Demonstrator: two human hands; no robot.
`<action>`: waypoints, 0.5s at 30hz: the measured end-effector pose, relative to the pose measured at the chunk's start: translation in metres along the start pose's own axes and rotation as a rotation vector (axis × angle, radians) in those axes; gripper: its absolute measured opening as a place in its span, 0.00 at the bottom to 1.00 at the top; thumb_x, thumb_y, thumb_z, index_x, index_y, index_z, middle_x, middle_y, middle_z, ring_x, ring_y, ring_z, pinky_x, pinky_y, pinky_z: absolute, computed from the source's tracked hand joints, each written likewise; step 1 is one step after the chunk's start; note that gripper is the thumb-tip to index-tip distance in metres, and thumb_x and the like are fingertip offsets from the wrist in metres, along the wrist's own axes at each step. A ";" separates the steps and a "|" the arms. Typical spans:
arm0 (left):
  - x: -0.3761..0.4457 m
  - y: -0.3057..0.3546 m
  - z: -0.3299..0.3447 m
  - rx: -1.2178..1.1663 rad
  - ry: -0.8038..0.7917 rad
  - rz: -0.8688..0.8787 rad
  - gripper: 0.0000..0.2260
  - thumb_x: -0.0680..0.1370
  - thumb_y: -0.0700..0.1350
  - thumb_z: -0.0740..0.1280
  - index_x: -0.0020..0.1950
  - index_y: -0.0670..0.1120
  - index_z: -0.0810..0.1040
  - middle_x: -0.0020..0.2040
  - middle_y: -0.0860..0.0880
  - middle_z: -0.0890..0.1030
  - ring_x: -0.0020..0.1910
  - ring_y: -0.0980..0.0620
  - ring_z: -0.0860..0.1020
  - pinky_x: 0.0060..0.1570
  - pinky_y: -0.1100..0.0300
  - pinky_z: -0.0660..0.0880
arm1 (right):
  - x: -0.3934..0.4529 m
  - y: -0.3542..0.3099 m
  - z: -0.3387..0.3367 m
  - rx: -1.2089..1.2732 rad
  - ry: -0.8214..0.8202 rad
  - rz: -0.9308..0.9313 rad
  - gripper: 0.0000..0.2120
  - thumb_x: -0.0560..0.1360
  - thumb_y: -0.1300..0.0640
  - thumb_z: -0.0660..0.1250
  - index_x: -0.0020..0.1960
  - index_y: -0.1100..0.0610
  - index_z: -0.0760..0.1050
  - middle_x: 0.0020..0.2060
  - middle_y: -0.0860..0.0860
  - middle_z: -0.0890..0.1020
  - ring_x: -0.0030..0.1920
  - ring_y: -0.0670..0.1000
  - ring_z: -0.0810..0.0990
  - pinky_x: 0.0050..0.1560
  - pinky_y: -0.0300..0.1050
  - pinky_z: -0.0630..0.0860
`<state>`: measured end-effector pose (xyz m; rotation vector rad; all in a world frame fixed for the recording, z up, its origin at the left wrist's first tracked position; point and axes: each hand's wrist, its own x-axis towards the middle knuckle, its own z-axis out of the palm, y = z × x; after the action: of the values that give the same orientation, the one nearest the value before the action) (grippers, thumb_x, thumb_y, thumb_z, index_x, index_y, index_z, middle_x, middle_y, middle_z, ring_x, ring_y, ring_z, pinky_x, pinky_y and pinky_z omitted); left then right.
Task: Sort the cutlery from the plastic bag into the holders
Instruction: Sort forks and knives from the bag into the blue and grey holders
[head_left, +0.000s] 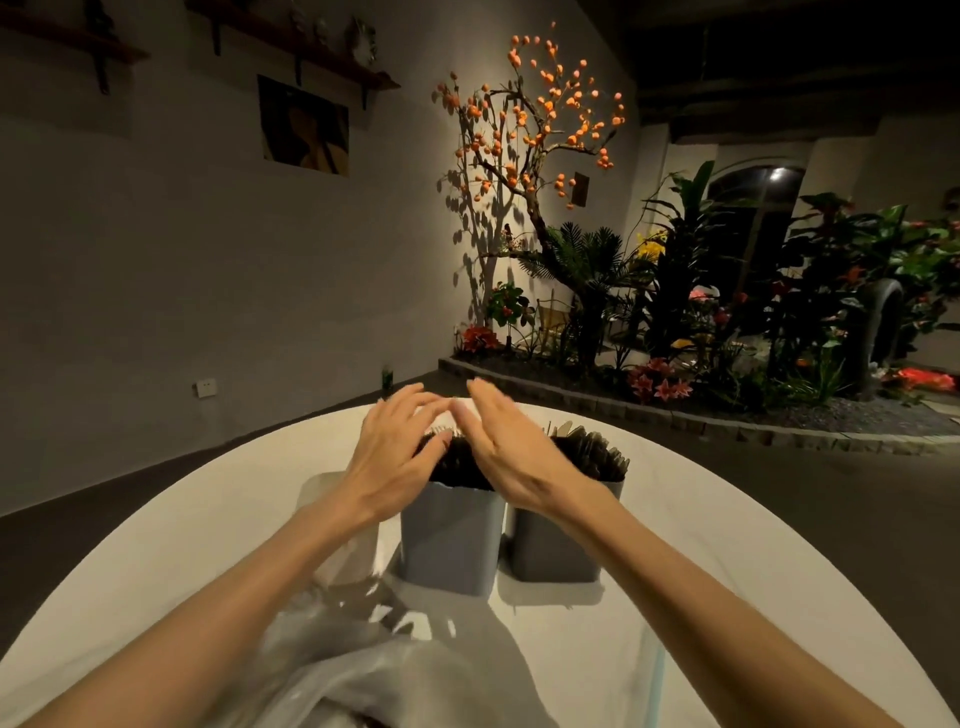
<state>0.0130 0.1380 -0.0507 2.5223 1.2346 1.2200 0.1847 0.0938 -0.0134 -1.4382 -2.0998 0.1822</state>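
**Sorting Near Completion: Hands Over a Full Holder**

Settling the contents of the left holder, both hands sit at centre frame above it.

- Fingers of the left hand (395, 447): spread and lightly bent, tips lying on the tops of the dark cutlery (457, 462); nothing visibly pinched or lifted, though motion blur softens the fingertips.
- Fingers of the right hand (511, 457): straight and held together, palm turned inward, edging the same bunch from its right side; nothing gripped.
- Left holder (449, 540): grey, upright, centre of frame, packed with dark pieces whose ends stand above the rim.
- Right holder (558, 545): grey, upright, just beside the left one, likewise packed; flat rounded ends fan out above its rim at centre right.
- Plastic bag (358, 660): clear, crumpled, lower centre of frame, near the holders and partly under the left forearm. A few dark shapes show at its upper end; whether these are remaining cutlery or shadows cannot be told.
- Table (727, 597): white, rounded, filling the lower half of the frame.

Assessment: most of the cutlery appears already housed. Remaining work is judged slight: tidying this bunch, then checking the bag for any leftover pieces. Piece types in each holder are too dark to name.
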 end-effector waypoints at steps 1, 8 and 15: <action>-0.005 0.005 -0.013 0.007 0.043 0.021 0.21 0.77 0.53 0.58 0.66 0.48 0.79 0.65 0.50 0.77 0.69 0.50 0.70 0.71 0.48 0.65 | -0.005 -0.009 -0.009 0.016 0.048 -0.033 0.26 0.85 0.42 0.48 0.74 0.58 0.66 0.70 0.57 0.72 0.69 0.54 0.71 0.69 0.49 0.67; -0.096 0.059 -0.077 -0.278 -0.172 -0.104 0.08 0.73 0.36 0.65 0.42 0.46 0.82 0.38 0.52 0.82 0.38 0.54 0.80 0.39 0.60 0.78 | -0.092 -0.052 0.009 0.011 -0.329 -0.149 0.15 0.83 0.49 0.61 0.49 0.57 0.81 0.39 0.49 0.86 0.38 0.46 0.84 0.46 0.47 0.83; -0.200 0.056 -0.059 0.338 -0.834 -0.105 0.02 0.78 0.48 0.65 0.48 0.56 0.75 0.51 0.54 0.80 0.50 0.51 0.77 0.49 0.56 0.74 | -0.160 -0.057 0.096 0.048 -0.459 -0.150 0.14 0.76 0.63 0.64 0.58 0.52 0.82 0.54 0.51 0.84 0.52 0.51 0.80 0.57 0.51 0.78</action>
<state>-0.0642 -0.0539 -0.1138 2.6462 1.3518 -0.1237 0.1277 -0.0514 -0.1296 -1.2927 -2.5368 0.5438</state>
